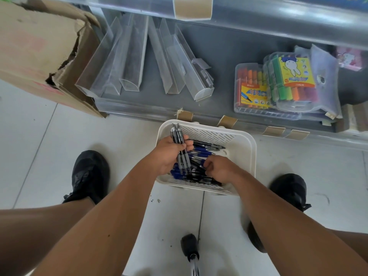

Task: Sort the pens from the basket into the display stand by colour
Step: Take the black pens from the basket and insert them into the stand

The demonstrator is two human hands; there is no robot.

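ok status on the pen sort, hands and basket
Left hand grips a bunch of black pens. Right hand picking among pens in white basket. Nothing blocking.

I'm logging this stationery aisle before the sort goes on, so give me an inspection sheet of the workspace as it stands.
Surface: pale tiled floor; grey shelf behind.
Job's things: white basket on the floor holds blue pens and black pens; clear dividers lie loose on the shelf.
Clutter: torn cardboard box; marker packs.
Grippers: left hand grips a bunch of black pens; right hand picks in the basket.
Cables: nothing seen.
Surroundings: black shoes; stool leg.
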